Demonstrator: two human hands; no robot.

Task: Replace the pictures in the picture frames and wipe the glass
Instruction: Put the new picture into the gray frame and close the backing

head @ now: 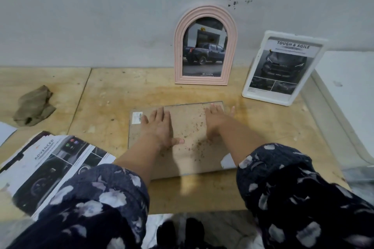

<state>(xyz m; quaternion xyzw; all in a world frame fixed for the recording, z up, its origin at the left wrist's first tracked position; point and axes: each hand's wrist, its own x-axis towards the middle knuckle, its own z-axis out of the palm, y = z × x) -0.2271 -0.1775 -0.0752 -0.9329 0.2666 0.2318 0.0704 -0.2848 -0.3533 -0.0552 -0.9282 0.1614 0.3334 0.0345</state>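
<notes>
Palms lie flat: the left hand (pixel 159 127) and the right hand (pixel 217 121) both rest with straight fingers on the brown backing board (pixel 188 143) of a frame lying face-down on the tabletop (pixel 263 127), each grip open and curled round nothing. Pressing from both sides looks like a way to seat the board evenly, or to steady it before it is lifted; I cannot tell which. A white barcode sticker (pixel 137 117) sits at the board's far-left corner, too small to read.

Against the wall stand two frames already holding car pictures: a pink arched frame (pixel 206 46) with "TOYOTA" along its foot, and a white frame (pixel 283 68) headed "TOUGH & AGILE". Near the left elbow lies a brochure (pixel 50 163) printed "ADVANCED", probably the source of pictures. A crumpled cloth (pixel 33 106) waits well apart, presumably for the glass.
</notes>
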